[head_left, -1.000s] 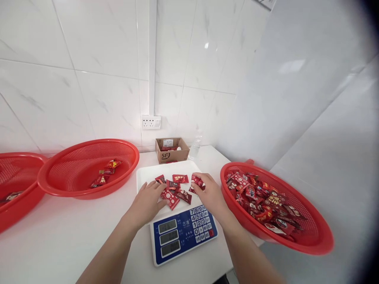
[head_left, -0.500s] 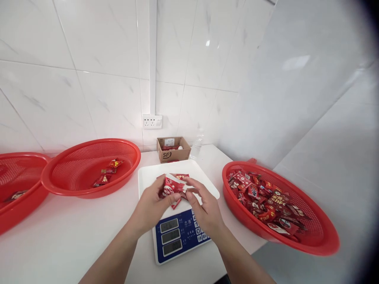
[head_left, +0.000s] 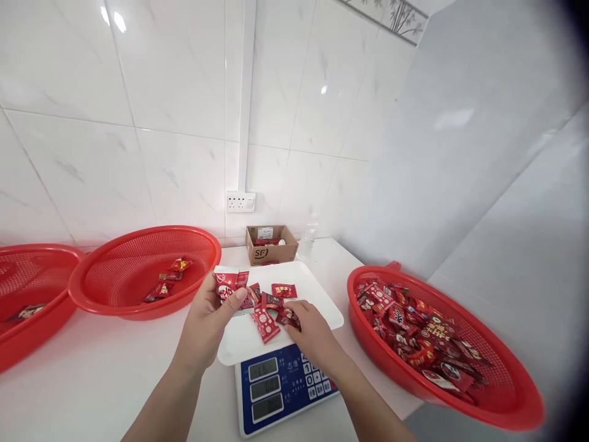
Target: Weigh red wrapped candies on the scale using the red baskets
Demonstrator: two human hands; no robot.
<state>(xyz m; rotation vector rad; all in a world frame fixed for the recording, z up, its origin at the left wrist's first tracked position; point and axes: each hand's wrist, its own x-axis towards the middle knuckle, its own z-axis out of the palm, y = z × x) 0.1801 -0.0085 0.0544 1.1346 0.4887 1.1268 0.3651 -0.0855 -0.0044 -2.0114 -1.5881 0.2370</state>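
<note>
Over the left side of the white weighing pan (head_left: 317,301), my left hand (head_left: 205,325) grips red-and-white candy packets (head_left: 226,282) between thumb and fingers. My right hand (head_left: 313,331) is low on the pan, its fingers closed on a small dark red candy packet (head_left: 289,317). Between the hands lie several loose wrapped candies, among them a pink-red dotted packet (head_left: 265,325). A red packet (head_left: 284,290) rests apart, farther back on the pan. The blue panel of the digital scale (head_left: 289,383) shows in front of the pan.
At the right, a red plastic basket (head_left: 519,393) holds many wrapped candies. To the left stand a red basket (head_left: 105,291) with a few candies and another red basket (head_left: 46,331), partly cut off. Behind the scale is a small cardboard box (head_left: 280,253) near the tiled wall.
My hands have moved apart: the left went left and up with the packets, the right went down to the candies on the pan. More loose candies are now visible. The view has tilted slightly upward.
</note>
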